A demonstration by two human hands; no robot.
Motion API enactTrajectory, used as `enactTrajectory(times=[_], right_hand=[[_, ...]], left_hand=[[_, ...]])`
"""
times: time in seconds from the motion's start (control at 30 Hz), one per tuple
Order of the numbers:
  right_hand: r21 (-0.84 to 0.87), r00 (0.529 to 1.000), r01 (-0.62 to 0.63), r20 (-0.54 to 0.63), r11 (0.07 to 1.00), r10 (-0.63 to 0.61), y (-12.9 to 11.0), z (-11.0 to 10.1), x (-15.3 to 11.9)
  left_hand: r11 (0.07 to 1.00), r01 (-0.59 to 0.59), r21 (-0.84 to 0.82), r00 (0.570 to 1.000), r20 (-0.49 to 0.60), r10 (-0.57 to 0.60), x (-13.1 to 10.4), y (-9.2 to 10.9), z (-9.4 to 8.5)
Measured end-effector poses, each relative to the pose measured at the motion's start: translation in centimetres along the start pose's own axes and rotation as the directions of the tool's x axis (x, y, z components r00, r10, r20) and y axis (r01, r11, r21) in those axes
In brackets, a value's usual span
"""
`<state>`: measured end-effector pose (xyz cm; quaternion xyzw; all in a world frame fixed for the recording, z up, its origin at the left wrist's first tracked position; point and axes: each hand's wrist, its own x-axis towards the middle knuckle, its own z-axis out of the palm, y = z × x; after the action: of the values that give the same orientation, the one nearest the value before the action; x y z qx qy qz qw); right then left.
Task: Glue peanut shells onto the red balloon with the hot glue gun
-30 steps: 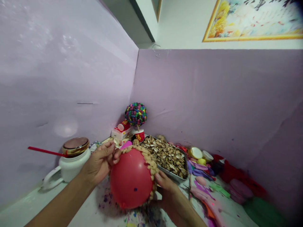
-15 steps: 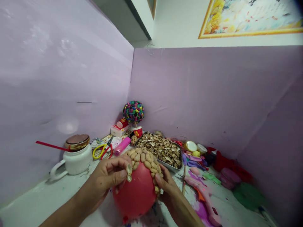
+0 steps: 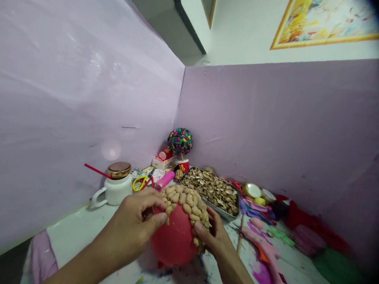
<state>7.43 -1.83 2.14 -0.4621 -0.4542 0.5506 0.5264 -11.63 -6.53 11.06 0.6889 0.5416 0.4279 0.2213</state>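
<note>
A red balloon (image 3: pixel 174 240), its upper part covered with peanut shells (image 3: pixel 191 200), sits low in the middle of the view. My right hand (image 3: pixel 214 236) grips its right side, thumb on the shells at the front and fingers behind. At the upper left of the balloon my left hand (image 3: pixel 139 221) pinches with thumb and forefinger, pressing a peanut shell (image 3: pixel 167 219) against the edge of the covered area. Most of that shell is hidden by the fingertips. Behind the balloon stands a metal tray (image 3: pixel 227 215) heaped with loose shell halves (image 3: pixel 211 189).
To the left stands a white mug (image 3: pixel 118 191) with a lidded jar top and a red stick. Scissors (image 3: pixel 143 183), a pink tube (image 3: pixel 165 180) and a multicoloured ball on a stick (image 3: pixel 180 141) lie beyond. Pink glue gun (image 3: pixel 263 244) and clay pieces (image 3: pixel 260 215) are on the right.
My left hand has brought the peanut shell from in front of the balloon onto its upper left surface. My right hand keeps its hold. The whole view has shifted, with things appearing further right.
</note>
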Motion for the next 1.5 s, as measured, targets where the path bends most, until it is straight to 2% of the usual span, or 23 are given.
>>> enactTrajectory(times=[0.1, 0.23, 0.4, 0.5, 0.83, 0.9, 1.1, 1.5], right_hand=[[-0.039, 0.998, 0.056, 0.003, 0.998, -0.056, -0.3, 0.4, -0.4], [-0.087, 0.994, 0.104, 0.028, 0.991, -0.102, -0.7, 0.9, -1.1], [-0.100, 0.993, 0.109, 0.044, 0.989, -0.105, -1.0, 1.1, -1.5], [-0.098, 0.993, 0.110, 0.063, 0.989, -0.104, -1.2, 1.2, -1.6], [-0.105, 0.991, 0.125, 0.054, 0.987, -0.119, -1.1, 1.2, -1.6], [-0.100, 0.993, 0.117, 0.045, 0.988, -0.113, -1.0, 1.3, -1.6], [-0.091, 0.991, 0.133, 0.012, 0.987, -0.133, -1.0, 1.4, -1.7], [-0.105, 0.993, 0.118, 0.021, 0.987, -0.116, -1.0, 1.4, -1.7]], left_hand=[[0.985, -0.027, 0.169, 0.999, -0.027, 0.032, -0.5, 0.7, 0.0], [0.933, -0.006, 0.359, 0.998, -0.051, 0.026, -1.1, 1.4, -0.1], [0.866, 0.021, 0.500, 1.000, -0.019, -0.013, -1.0, 1.9, -0.3], [0.856, 0.026, 0.517, 1.000, -0.009, -0.025, -0.8, 1.9, -0.1], [0.888, -0.007, 0.459, 0.997, -0.062, 0.040, -0.2, 1.9, 0.5], [0.863, 0.005, 0.506, 0.999, -0.046, 0.021, -0.1, 2.1, 0.5], [0.703, 0.005, 0.711, 0.991, 0.091, -0.098, 0.4, 2.9, 0.2], [0.633, -0.029, 0.774, 0.993, 0.096, -0.071, 0.9, 3.0, 0.3]])
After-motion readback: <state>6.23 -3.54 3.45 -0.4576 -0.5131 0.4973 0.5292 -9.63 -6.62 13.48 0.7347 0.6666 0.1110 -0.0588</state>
